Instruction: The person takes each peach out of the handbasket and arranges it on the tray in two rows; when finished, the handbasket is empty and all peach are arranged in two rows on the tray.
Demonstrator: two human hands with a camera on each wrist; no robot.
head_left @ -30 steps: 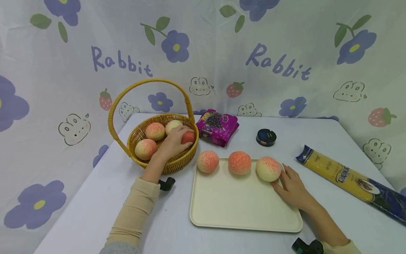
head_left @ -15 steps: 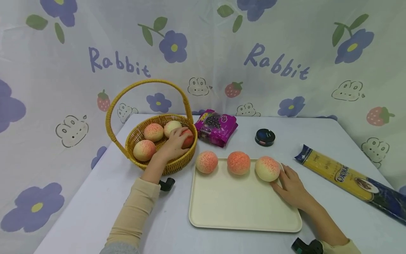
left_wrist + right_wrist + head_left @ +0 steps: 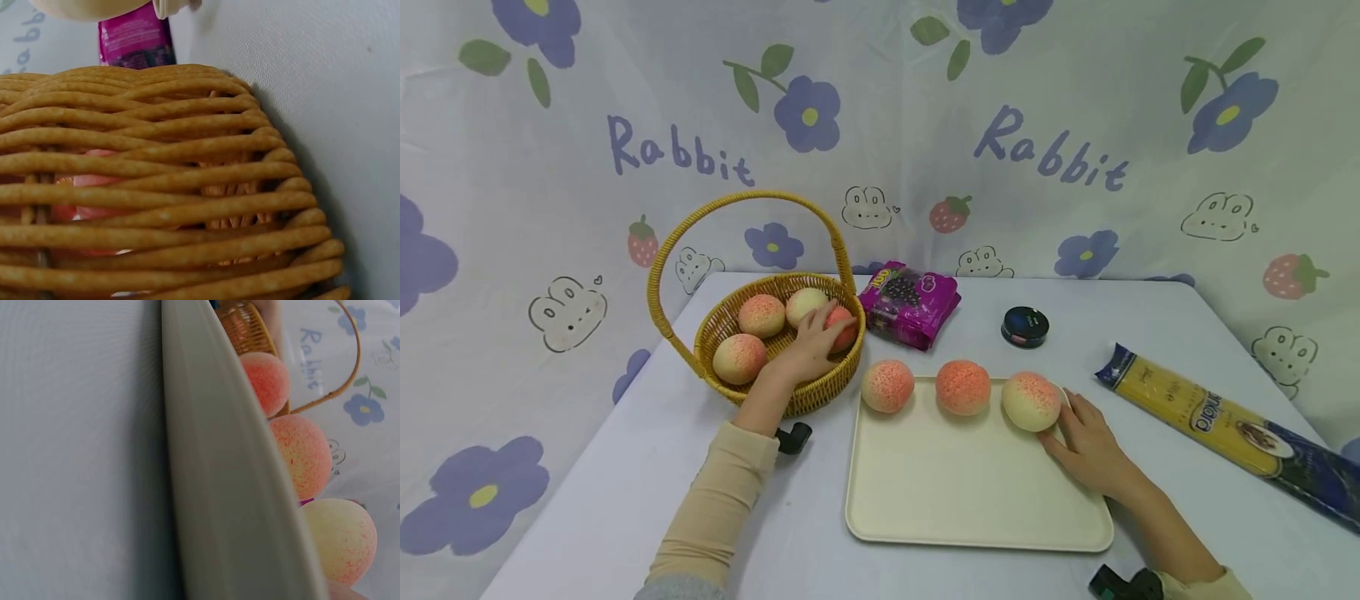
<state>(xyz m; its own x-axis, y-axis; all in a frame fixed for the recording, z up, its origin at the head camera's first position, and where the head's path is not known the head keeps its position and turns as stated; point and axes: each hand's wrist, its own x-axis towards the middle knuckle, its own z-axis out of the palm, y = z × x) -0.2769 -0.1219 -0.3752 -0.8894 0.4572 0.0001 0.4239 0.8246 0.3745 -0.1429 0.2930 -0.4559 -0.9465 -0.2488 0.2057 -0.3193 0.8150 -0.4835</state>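
In the head view, my left hand [image 3: 808,346] reaches into the wicker basket [image 3: 820,392], its fingers curled round a reddish peach [image 3: 847,336] at the basket's right side. Several peaches lie in the basket, among them a pale peach [image 3: 805,305]. My right hand [image 3: 1090,446] grips the right edge of the cream tray [image 3: 977,492], thumb over the rim, close beside a pale pink-topped peach [image 3: 1032,400]. Left of that sit a red peach [image 3: 962,387] and a speckled peach [image 3: 887,386]. The basket's weave [image 3: 156,187] hides the left hand in the left wrist view.
Behind the tray lie a purple snack packet [image 3: 910,304], touching or close to the basket, and a round dark tin [image 3: 1025,326]. A long spaghetti packet [image 3: 1210,417] slants across the right side. The basket's tall handle [image 3: 752,197] arches up. A printed curtain hangs behind the table.
My left hand's fingers have shifted slightly over the reddish peach, which shows more than a second ago. The right hand and tray stay in place; the head view has shifted slightly.
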